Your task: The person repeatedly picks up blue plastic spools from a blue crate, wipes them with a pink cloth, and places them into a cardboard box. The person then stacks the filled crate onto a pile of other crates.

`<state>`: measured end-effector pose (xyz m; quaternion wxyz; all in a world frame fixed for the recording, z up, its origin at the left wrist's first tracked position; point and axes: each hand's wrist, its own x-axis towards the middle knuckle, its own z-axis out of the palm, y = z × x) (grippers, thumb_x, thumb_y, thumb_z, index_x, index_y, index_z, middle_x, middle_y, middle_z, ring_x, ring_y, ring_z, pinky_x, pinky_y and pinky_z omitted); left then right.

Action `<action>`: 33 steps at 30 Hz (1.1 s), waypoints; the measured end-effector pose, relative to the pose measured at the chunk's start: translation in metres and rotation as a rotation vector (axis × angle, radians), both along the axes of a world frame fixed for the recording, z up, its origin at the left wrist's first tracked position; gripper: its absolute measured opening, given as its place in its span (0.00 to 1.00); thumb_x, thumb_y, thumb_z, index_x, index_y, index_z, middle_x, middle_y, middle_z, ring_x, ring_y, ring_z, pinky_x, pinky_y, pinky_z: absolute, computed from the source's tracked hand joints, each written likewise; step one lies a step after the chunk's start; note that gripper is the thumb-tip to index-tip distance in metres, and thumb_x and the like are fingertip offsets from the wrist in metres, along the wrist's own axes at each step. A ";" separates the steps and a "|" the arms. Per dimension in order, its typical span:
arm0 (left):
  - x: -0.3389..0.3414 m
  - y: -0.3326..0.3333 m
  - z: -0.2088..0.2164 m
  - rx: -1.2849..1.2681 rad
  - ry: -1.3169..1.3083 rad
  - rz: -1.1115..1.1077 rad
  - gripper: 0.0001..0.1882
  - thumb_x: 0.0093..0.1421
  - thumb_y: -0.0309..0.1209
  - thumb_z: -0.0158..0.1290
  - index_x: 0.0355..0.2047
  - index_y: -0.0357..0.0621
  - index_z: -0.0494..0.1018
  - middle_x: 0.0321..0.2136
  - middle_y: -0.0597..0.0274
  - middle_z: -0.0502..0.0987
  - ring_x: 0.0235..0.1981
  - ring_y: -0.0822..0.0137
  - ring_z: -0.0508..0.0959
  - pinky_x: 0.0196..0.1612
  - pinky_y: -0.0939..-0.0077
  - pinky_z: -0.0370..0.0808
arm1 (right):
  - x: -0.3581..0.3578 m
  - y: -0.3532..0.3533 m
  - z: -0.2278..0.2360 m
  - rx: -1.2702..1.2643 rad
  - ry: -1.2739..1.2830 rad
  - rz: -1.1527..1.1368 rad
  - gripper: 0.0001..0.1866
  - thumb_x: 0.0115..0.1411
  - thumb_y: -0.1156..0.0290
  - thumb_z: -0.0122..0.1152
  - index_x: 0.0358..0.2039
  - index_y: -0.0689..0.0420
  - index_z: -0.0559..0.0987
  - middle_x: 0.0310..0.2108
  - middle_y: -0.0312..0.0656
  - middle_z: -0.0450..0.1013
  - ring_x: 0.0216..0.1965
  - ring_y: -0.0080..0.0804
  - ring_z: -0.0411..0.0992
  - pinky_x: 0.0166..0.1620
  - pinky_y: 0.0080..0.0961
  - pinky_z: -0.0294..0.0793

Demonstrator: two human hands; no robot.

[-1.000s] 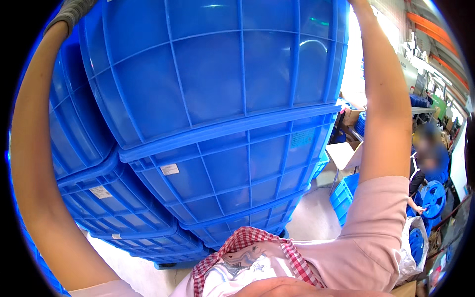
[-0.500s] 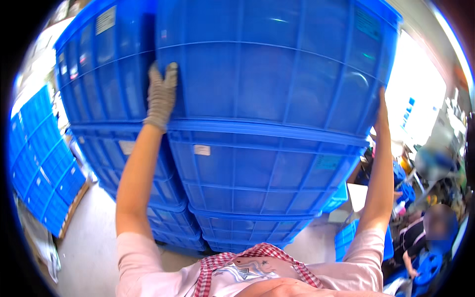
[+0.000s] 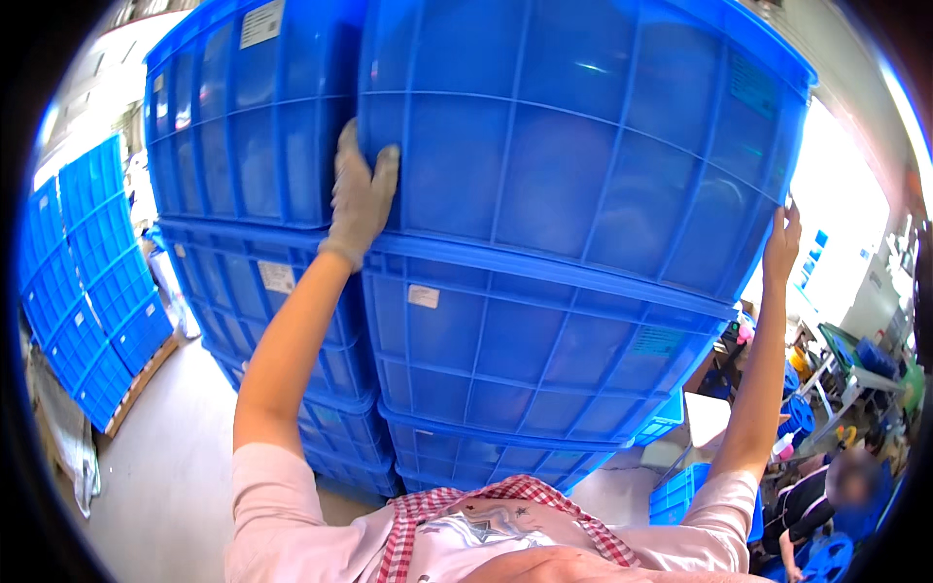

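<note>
A large blue plastic crate (image 3: 559,146) sits in front of me, on top of another blue crate (image 3: 544,335). At its left edge is my left hand (image 3: 360,199) in a pale glove. The fingers point up along the gap beside a neighbouring blue crate (image 3: 248,146), with the thumb spread toward the front face. My bare right hand (image 3: 781,248) lies against the right edge of the upper crate, fingers stretched upward. Neither hand is wrapped round a rim or handle. The far sides of the crates are hidden.
More stacked blue crates (image 3: 92,282) stand on a wooden pallet (image 3: 141,389) at the left. At the lower right, a person (image 3: 812,505) works near blue spools (image 3: 828,559). A smaller blue crate (image 3: 677,496) lies by my right elbow.
The view has tilted, and the crates appear shifted right in the picture. My left hand stays at the gap. More of my right hand's fingers now show at the crate's edge.
</note>
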<state>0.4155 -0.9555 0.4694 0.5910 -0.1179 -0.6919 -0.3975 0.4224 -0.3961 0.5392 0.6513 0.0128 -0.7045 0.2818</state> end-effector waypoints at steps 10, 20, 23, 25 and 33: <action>0.026 0.025 -0.039 0.102 -0.120 0.112 0.41 0.55 0.37 0.57 0.64 0.38 0.50 0.56 0.36 0.60 0.58 0.44 0.64 0.61 0.58 0.62 | 0.003 -0.184 0.230 0.812 0.402 -0.587 0.27 0.64 0.57 0.52 0.62 0.45 0.63 0.62 0.49 0.60 0.62 0.40 0.60 0.63 0.35 0.60; 0.033 0.016 -0.049 -0.014 0.021 0.147 0.39 0.49 0.32 0.61 0.60 0.46 0.58 0.51 0.38 0.63 0.53 0.43 0.67 0.55 0.53 0.68 | -0.050 -0.143 0.264 0.760 0.294 -0.414 0.28 0.67 0.47 0.37 0.56 0.54 0.70 0.57 0.47 0.67 0.60 0.44 0.62 0.61 0.36 0.59; 0.024 0.005 -0.052 -0.116 0.248 0.296 0.36 0.46 0.32 0.61 0.57 0.49 0.63 0.51 0.43 0.64 0.53 0.44 0.67 0.54 0.52 0.68 | -0.048 -0.145 0.268 0.701 0.192 -0.264 0.29 0.67 0.46 0.35 0.56 0.53 0.71 0.57 0.48 0.67 0.60 0.45 0.62 0.61 0.36 0.58; 0.017 0.005 -0.054 -0.102 0.312 0.303 0.33 0.43 0.33 0.62 0.53 0.52 0.68 0.51 0.48 0.65 0.54 0.46 0.66 0.55 0.50 0.66 | -0.045 -0.147 0.272 0.682 0.146 -0.282 0.29 0.67 0.45 0.34 0.55 0.52 0.72 0.57 0.48 0.67 0.60 0.46 0.63 0.61 0.36 0.59; 0.047 0.001 -0.081 -0.121 0.269 0.089 0.30 0.45 0.27 0.59 0.52 0.46 0.67 0.51 0.44 0.64 0.53 0.43 0.65 0.55 0.47 0.63 | -0.039 -0.144 0.270 0.840 0.205 -0.489 0.27 0.67 0.48 0.38 0.57 0.51 0.69 0.55 0.49 0.68 0.59 0.48 0.63 0.60 0.38 0.59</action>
